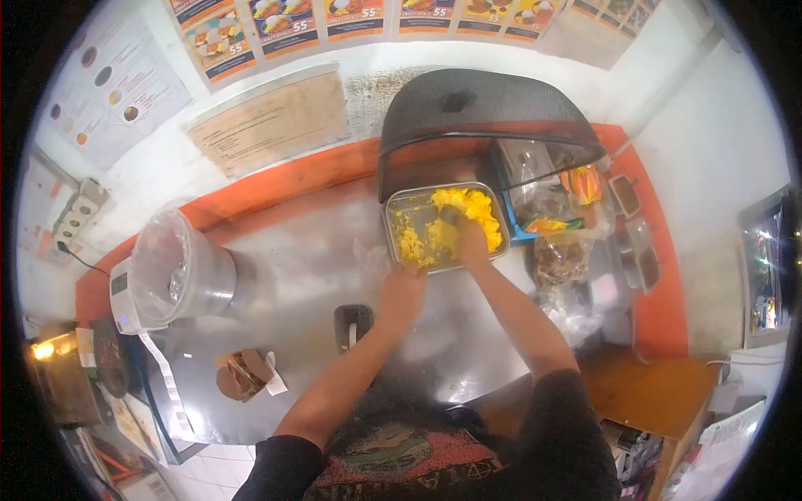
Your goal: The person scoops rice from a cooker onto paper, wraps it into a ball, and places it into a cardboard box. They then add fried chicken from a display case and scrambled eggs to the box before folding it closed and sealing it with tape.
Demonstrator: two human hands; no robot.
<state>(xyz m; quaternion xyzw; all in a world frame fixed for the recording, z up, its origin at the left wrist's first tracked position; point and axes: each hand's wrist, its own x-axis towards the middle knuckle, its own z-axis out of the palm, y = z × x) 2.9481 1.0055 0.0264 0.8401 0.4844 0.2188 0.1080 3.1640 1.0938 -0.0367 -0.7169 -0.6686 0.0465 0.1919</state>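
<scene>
A rectangular metal tray [393, 219] holds yellow crumbly food [478, 210], heaped thickest on its right side. My left hand [403, 292] is closed at the tray's near rim. Inside the tray, my right hand [472, 240] is closed around a dark, flat-looking tool [452, 215], whose end touches the yellow food. Motion blur and my fingers hide the tool's exact kind. On the steel counter [309, 250], a small dark rectangular container [353, 324] with a light handle-like piece sits just left of my left forearm.
Behind the tray stands a dark domed cover [493, 100]. Bagged food [561, 255] and packets [581, 184] crowd the right side. A plastic-lined metal pot [196, 267] stands left, beside a white printer [129, 296] trailing paper. A wrapped sandwich [244, 375] lies at the front left.
</scene>
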